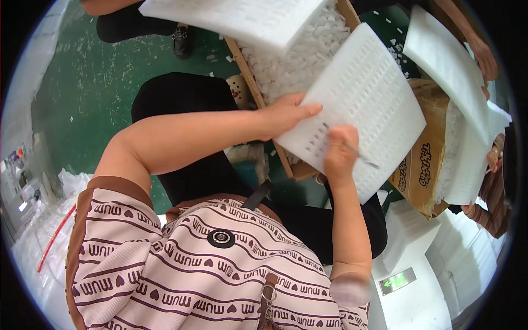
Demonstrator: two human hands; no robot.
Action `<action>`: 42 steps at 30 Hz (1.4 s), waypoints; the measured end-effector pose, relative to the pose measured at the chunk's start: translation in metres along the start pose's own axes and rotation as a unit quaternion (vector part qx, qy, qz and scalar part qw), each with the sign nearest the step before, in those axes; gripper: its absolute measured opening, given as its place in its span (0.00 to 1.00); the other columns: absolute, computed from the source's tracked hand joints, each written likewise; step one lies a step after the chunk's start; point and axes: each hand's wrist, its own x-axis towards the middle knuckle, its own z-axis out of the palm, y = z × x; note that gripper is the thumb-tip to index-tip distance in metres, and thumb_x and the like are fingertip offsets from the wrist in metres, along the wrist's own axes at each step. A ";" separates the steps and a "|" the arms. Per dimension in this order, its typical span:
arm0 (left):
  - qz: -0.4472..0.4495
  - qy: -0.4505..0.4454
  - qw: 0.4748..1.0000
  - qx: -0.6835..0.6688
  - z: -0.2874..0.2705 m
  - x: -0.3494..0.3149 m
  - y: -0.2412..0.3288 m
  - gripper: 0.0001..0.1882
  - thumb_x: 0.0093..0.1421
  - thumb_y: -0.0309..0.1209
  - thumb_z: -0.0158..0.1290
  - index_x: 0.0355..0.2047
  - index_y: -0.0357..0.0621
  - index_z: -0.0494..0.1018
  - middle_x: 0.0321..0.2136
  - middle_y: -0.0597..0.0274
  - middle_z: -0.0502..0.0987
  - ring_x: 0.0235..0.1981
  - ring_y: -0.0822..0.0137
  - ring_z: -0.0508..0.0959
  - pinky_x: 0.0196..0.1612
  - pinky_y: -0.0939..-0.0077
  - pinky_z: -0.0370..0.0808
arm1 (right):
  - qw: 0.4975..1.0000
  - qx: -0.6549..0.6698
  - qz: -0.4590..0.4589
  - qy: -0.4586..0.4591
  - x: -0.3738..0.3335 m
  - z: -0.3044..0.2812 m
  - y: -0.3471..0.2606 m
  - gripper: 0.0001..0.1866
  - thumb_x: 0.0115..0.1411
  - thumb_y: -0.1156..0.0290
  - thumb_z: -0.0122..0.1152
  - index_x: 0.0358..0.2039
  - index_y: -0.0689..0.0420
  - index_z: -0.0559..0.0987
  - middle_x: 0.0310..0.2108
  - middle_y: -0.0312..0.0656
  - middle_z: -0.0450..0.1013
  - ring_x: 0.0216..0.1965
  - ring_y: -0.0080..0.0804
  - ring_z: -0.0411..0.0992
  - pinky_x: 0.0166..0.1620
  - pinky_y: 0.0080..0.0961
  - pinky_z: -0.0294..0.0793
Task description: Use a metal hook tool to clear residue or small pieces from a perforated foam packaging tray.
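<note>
A white foam sheet point(379, 104) with rows of small slots lies tilted across my lap and the edge of a box. My left hand point(283, 114) grips its left edge, thumb on top and the other fingers partly hidden beneath. Closed in a fist over the near part of the sheet, my right hand point(340, 151) is slightly blurred. A thin grey stick-like tool point(367, 160) juts from it to the lower right; its exact kind is unclear. Several slots beside my right hand look dark and open, while most others look white and filled.
Small white foam pieces point(275, 69) fill a wooden-sided box point(246, 74) ahead. Another white sheet point(236, 19) overhangs its far side. At right, a person's hand point(483, 59) holds a further foam sheet point(445, 66) beside a cardboard box point(421, 165). Foam bits litter the green floor point(110, 77).
</note>
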 end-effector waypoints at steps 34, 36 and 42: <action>0.007 -0.031 0.997 -0.068 -0.001 0.001 0.012 0.17 0.68 0.40 0.44 0.51 0.43 0.68 0.39 0.61 0.77 0.34 0.75 0.77 0.36 0.81 0.77 | 0.987 0.157 0.019 0.011 0.008 -0.004 -0.026 0.11 0.65 0.70 0.47 0.24 0.55 0.71 0.26 0.35 0.67 0.31 0.30 0.61 0.44 0.28 0.60; 0.006 -0.031 0.997 -0.067 -0.001 0.002 0.010 0.17 0.68 0.40 0.44 0.51 0.43 0.68 0.39 0.61 0.77 0.34 0.75 0.77 0.36 0.81 0.77 | 0.986 0.165 0.018 0.015 0.007 -0.005 -0.026 0.11 0.65 0.71 0.47 0.24 0.55 0.71 0.26 0.35 0.67 0.31 0.30 0.61 0.44 0.28 0.59; 0.026 -0.035 0.998 -0.047 0.002 -0.002 0.008 0.17 0.68 0.39 0.44 0.50 0.42 0.68 0.38 0.61 0.77 0.33 0.74 0.77 0.35 0.81 0.77 | 0.993 0.111 -0.009 0.036 0.007 -0.003 -0.027 0.12 0.65 0.70 0.47 0.23 0.55 0.70 0.26 0.35 0.67 0.31 0.30 0.61 0.49 0.31 0.60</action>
